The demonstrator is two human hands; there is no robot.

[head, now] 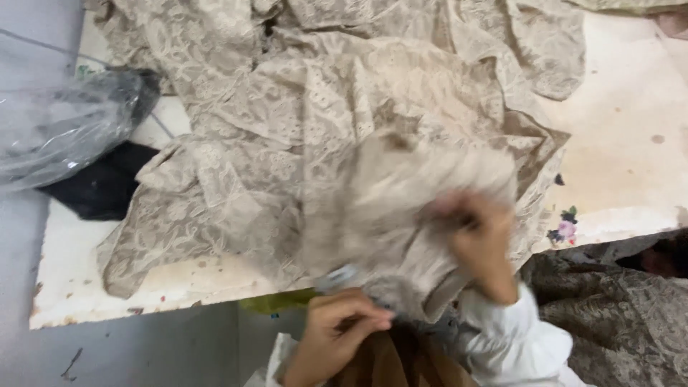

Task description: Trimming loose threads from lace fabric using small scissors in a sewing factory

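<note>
Beige lace-patterned fabric piece [401, 208] bunched directly between hands; rest spreads away over table. Right hand [481, 244] grips upper fold, blurred; left hand [337, 326] pinches lower edge, nearer body.

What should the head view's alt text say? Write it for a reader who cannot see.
Two hands, left hand and right hand, grip a blurred fold of beige lace fabric heaped on a stained white table. A clear plastic bag lies over something black at far left.

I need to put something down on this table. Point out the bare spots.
Free: right side of the worn cream tabletop, past the beige lace fabric; a narrow strip along the front-left edge. Crowded: centre under the lace, and left by the clear plastic bag.
</note>
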